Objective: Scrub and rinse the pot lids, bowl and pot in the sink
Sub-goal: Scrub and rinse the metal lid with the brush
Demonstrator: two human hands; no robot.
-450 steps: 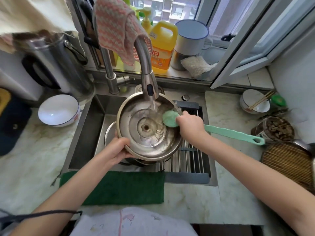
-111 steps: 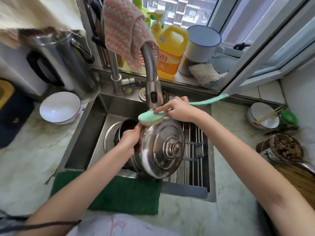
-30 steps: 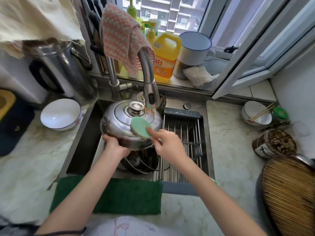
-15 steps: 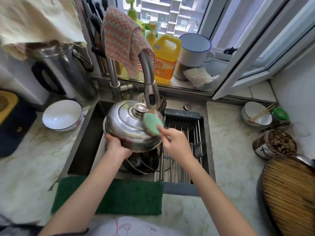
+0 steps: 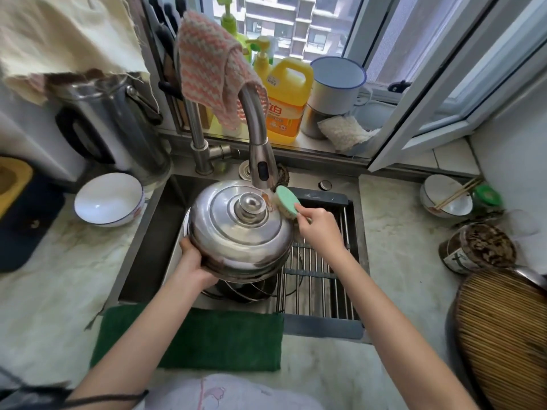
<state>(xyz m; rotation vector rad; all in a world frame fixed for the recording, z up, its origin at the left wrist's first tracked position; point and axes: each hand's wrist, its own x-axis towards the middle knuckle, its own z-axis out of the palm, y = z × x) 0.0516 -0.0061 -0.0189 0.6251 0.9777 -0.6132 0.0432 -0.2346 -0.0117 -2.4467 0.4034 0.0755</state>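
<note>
Pot lid: steel, domed, knob side up, tilted toward the camera, held over the sink below the faucet.
Left hand: grips the lid's near-left rim, fingers curled under the edge.
Right hand: closed round the green brush, 1 fingertip pressing on the back of the head; handle hidden under the hand.
Brush head: bristle side against the lid's far-right shoulder, just beside the knob.
Water: thin stream from the faucet lands between knob and brush.
Pot: in the sink basin right under the lid, mostly hidden, dark inside with wire showing.
Drain rack: fills the right part of the sink, beneath the right wrist.
White bowl: upright on the worktop, left of the sink, apart from both hands.
Green cloth: flat along the sink's near edge.
Pink cloth: draped over the faucet neck.
Sill: yellow detergent jug, enamel mug just beside it.
Left rear: steel kettle.
Right worktop: small bowl with chopsticks, jar, bamboo mat.
</note>
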